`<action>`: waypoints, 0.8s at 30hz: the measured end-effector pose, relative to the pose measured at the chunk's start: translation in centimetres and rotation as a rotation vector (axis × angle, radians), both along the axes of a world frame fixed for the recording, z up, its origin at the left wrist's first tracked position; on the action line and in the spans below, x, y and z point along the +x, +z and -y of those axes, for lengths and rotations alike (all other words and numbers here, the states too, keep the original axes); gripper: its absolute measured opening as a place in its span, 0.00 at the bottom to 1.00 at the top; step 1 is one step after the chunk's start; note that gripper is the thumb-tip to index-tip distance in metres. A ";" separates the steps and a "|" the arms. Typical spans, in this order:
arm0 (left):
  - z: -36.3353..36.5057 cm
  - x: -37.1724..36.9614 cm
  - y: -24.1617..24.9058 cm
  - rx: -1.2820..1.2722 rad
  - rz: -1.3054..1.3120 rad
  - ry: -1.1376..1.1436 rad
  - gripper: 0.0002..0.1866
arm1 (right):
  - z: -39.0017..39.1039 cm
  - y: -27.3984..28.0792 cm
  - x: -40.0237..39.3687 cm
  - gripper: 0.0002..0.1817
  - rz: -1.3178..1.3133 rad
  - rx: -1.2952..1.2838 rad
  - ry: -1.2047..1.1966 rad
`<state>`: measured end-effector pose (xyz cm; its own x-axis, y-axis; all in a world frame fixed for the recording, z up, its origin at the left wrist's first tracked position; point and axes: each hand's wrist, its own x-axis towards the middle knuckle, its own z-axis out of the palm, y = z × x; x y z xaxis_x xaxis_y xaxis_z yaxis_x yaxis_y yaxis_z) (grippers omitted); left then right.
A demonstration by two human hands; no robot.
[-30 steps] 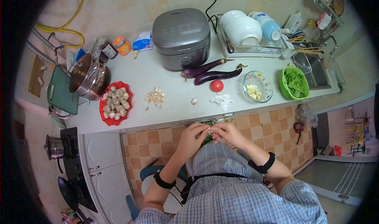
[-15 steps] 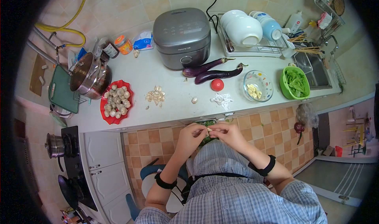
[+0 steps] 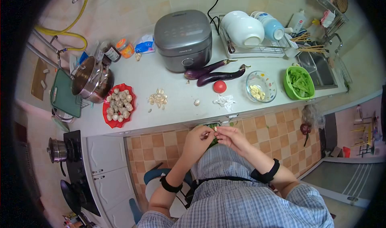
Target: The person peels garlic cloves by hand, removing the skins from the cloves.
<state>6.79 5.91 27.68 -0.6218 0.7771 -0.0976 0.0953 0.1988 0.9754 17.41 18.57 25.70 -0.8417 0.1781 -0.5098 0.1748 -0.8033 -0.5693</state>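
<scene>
Just in front of the counter edge, my left hand [image 3: 198, 139] and my right hand [image 3: 232, 138] meet at their fingertips. Both pinch a small pale garlic clove [image 3: 216, 129], partly hidden by the fingers. On the counter beyond lie a pile of unpeeled cloves [image 3: 158, 98], a single clove [image 3: 197, 102] and a heap of white skins [image 3: 224, 102]. Peeled cloves [image 3: 256, 92] sit in a clear glass bowl [image 3: 272, 97] to the right. A red scalloped plate [image 3: 109, 117] at left is heaped with round, pale brownish pieces [image 3: 120, 104] that look like mushrooms.
Two eggplants [image 3: 220, 77] and a tomato [image 3: 220, 86] lie before a grey rice cooker [image 3: 183, 41]. Farther right are a dish rack [image 3: 257, 51] with bowls, a green basket [image 3: 288, 89] of leafy greens and a sink [image 3: 323, 73]. A steel pot [image 3: 93, 79] stands at left.
My right hand's fingers have straightened and lifted slightly around the clove. My left hand stays almost in place, still pinching. The counter items shift only slightly with the camera.
</scene>
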 end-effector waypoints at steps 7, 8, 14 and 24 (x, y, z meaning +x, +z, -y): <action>0.2 0.1 -0.1 -0.037 -0.064 -0.044 0.07 | 0.0 -0.3 0.2 0.11 -0.019 -0.086 -0.014; 0.3 0.0 -0.3 -0.038 -0.064 -0.042 0.07 | 0.0 0.1 0.1 0.11 -0.017 0.134 0.015; 0.8 -0.8 -1.7 -0.004 0.247 -0.105 0.07 | -0.2 1.3 -0.2 0.10 -0.122 0.822 0.172; 0.9 -0.4 -1.1 -0.014 -0.088 -0.074 0.07 | -0.3 1.7 0.0 0.08 -0.145 1.030 0.168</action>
